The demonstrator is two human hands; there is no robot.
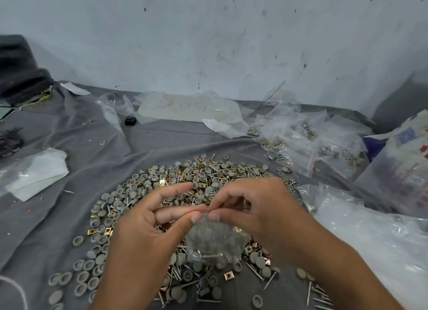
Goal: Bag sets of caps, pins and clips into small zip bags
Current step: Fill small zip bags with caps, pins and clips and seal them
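While the small zip bag point(214, 238), filled with grey caps, hangs above the parts pile point(185, 194), left hand point(148, 231) and right hand point(261, 214) pinch its red zip strip, apparently pressing it closed. Finished bags point(308, 143) lie beyond the pile, rightward.

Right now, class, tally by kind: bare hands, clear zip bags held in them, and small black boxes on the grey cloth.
Bare hands: 2, left hand and right hand
clear plastic zip bag with red seal, pinched by both: 1
small black box: 1
Total: 4
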